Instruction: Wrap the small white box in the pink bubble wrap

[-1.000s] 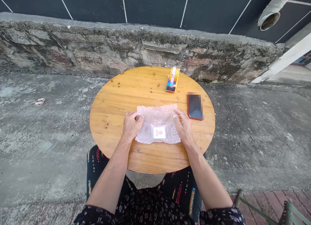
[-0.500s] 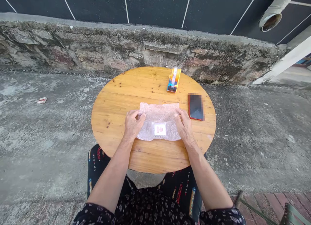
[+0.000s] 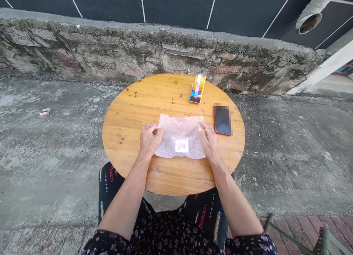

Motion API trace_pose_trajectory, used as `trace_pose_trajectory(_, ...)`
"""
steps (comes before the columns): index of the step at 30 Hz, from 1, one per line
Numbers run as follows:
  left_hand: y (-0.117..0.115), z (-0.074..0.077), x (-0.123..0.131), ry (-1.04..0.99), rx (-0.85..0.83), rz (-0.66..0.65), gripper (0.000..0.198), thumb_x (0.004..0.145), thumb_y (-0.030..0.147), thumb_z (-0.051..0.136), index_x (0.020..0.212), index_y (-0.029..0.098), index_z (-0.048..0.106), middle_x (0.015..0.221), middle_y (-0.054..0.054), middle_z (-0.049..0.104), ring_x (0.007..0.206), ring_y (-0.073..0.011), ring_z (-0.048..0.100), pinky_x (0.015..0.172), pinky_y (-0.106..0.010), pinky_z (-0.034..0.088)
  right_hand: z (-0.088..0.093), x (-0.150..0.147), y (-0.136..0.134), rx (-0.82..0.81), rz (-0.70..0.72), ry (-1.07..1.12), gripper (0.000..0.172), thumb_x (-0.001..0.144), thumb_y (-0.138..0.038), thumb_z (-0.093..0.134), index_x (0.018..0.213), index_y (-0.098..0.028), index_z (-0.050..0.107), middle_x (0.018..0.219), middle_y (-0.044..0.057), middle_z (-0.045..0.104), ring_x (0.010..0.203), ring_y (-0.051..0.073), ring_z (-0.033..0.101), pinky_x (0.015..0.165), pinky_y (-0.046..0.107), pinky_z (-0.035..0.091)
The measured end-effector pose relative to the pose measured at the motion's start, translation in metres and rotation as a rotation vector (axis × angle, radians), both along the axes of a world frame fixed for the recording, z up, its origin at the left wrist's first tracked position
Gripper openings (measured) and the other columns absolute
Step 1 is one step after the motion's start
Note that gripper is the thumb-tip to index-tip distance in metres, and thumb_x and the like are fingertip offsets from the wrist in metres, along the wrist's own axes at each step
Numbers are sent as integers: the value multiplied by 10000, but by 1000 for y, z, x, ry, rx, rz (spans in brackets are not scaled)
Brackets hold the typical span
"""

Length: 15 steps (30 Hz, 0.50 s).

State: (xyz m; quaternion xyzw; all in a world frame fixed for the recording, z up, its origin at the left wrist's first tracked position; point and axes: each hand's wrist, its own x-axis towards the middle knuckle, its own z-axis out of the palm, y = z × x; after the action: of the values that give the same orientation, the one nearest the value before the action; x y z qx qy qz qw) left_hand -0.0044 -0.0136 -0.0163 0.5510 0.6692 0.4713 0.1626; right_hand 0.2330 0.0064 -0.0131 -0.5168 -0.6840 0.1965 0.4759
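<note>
A sheet of pinkish bubble wrap [image 3: 180, 132] lies on the round wooden table [image 3: 129, 111], with a small white packet [image 3: 182, 146] bearing a red mark under its near fold. My left hand [image 3: 149, 140] pinches the wrap's left edge with curled fingers. My right hand [image 3: 209, 141] presses and grips the right edge. Both hands rest on the tabletop.
A yellow and blue tape dispenser [image 3: 197, 88] stands at the table's far side. A red-cased phone [image 3: 222, 119] lies face up just right of the wrap. A rough stone ledge [image 3: 110, 53] runs behind; concrete ground surrounds the table. A green chair corner [image 3: 328, 240] shows at lower right.
The near fold of the wrap has been drawn a little farther over the packet and flattened. Both hands stayed at the wrap's edges, shifting only slightly.
</note>
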Motion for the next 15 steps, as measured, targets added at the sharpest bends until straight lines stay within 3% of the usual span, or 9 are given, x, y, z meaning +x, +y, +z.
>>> trace_pose_trajectory(11,1,-1,0,-12,18,15,141,783,284,566,709,210,661,912,-45,705,966,-231,599,907,-350,438,-2,1,2,-17,15,-49,418,961,-447,423,1273,-216,580,1313,130,588,1255,266,522,1088,510,377)
trace_pose_trajectory(15,2,0,0,-15,6,18,144,792,294,570,710,213,657,892,-39,703,940,-227,602,898,-349,437,2,2,2,92,-38,-39,356,949,-402,462,1248,-246,575,1309,112,587,1255,253,515,1076,513,379)
